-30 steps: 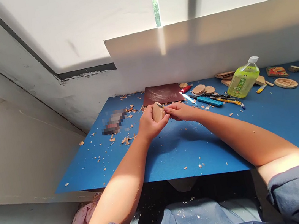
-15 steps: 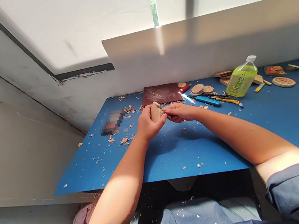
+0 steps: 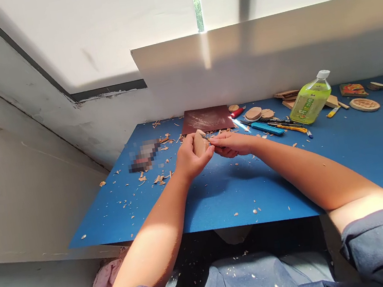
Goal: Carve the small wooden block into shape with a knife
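Observation:
Over the blue table, my left hand (image 3: pixel 191 157) is closed around a pale round wooden piece (image 3: pixel 199 145), which is held tilted up on its edge. My right hand (image 3: pixel 230 144) is closed on a slim carving knife (image 3: pixel 204 136); its handle is mostly hidden by my fingers. The knife's tip meets the upper right rim of the wood. My left thumb reaches across to the fingers of my right hand. Just behind the hands lies a dark red mat (image 3: pixel 206 119) with shavings along its near edge.
Wood shavings (image 3: pixel 160 179) are scattered over the blue table (image 3: pixel 98 224). To the right lie wooden discs (image 3: pixel 253 113), a blue cutter (image 3: pixel 267 128), a yellow cutter (image 3: pixel 292 128) and a carved disc (image 3: pixel 364 104). A green drink bottle (image 3: pixel 310 99) stands behind them, and a red-handled tool (image 3: pixel 237 112) lies near the mat.
Hardly anything differs. The wooden piece and the knife stay in the same hands, at nearly the same place, and the view has shifted very slightly.

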A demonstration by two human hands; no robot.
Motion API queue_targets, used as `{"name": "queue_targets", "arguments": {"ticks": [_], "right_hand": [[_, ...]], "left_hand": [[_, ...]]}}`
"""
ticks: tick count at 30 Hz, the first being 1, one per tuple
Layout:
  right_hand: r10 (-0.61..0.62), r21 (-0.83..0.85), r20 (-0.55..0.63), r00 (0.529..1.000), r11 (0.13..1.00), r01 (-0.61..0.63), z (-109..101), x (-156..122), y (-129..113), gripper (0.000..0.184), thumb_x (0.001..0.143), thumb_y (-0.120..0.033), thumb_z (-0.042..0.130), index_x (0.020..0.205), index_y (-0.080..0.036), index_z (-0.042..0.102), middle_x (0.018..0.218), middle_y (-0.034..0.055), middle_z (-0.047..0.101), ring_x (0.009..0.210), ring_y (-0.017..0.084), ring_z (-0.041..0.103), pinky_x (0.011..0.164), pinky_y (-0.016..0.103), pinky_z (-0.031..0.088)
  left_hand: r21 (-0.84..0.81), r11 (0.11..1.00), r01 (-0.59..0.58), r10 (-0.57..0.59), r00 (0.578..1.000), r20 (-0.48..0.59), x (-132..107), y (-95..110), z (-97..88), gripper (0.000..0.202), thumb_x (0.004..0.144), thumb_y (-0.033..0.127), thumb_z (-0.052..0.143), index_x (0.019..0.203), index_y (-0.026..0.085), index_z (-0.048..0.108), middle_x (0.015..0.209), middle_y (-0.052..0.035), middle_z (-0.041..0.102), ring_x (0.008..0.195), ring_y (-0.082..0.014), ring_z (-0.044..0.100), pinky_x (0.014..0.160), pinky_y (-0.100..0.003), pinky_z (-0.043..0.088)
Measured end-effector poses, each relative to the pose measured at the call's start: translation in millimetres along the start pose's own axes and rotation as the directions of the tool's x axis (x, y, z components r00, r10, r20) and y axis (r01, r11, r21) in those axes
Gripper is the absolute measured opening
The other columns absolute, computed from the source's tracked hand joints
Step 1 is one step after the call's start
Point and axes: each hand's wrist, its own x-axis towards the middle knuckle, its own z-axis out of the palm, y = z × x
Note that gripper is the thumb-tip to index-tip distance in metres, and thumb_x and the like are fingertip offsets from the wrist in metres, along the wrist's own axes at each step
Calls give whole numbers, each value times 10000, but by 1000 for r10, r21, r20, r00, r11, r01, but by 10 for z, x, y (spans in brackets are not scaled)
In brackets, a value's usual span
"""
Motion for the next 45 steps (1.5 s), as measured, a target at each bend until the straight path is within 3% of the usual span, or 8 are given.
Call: {"name": "queue_targets", "arguments": {"ticks": [6, 11, 19, 32, 39, 45], "right_hand": [[-44, 38, -110, 993, 998, 48, 115, 39, 15, 576, 944, -763, 718, 867, -239, 493, 677, -90, 314, 525, 76, 190, 461, 225, 103], [-17, 77, -150, 989, 997, 29, 177, 46, -12, 543, 1004, -715, 664, 841, -245, 447, 676, -91, 310, 501, 70, 175, 447, 225, 92], [14, 45, 12, 1000, 999, -15, 96, -15, -49, 558, 1006, -722, 649, 797, -238, 466, 600, -105, 249, 502, 79, 162, 430, 204, 134], [-28, 47, -126, 992, 998, 34, 144, 30, -18, 516, 1014, -676, 660, 823, -246, 449, 658, -83, 304, 515, 84, 185, 449, 221, 100], [-49, 70, -188, 981, 996, 64, 248, 122, 52, 496, 1036, -653, 640, 831, -250, 437, 665, -91, 296, 500, 75, 170, 448, 231, 94], [-91, 75, -230, 969, 991, 111, 347, 129, 47, 471, 1033, -654, 645, 854, -241, 505, 662, -89, 308, 510, 80, 190, 456, 240, 110]], "left_hand": [[33, 999, 12, -9, 998, -66, -14, 10, 23, 544, 860, 584, 800, 1229, 232, 612, 1043, -47, 752, 859, -214, 695, 750, -333, 510], [87, 996, -2, 11, 994, -113, -21, 14, 27, 534, 869, 576, 797, 1236, 239, 602, 1052, -44, 747, 871, -218, 697, 785, -347, 518], [62, 997, -40, 46, 995, -86, -5, 1, 10, 571, 860, 572, 795, 1272, 239, 581, 1078, -48, 736, 896, -220, 695, 817, -346, 533], [142, 990, -14, 37, 987, -157, -22, -1, 65, 635, 866, 591, 818, 1326, 240, 558, 1182, -90, 733, 1002, -266, 722, 876, -383, 554], [138, 990, 20, 8, 980, -199, -32, 19, 83, 578, 938, 600, 727, 1335, 213, 565, 1258, -133, 736, 1125, -303, 728, 963, -421, 559], [171, 983, 67, -22, 967, -252, -65, 62, 106, 568, 969, 602, 668, 1361, 202, 572, 1251, -142, 746, 1086, -310, 735, 925, -419, 557]]}}
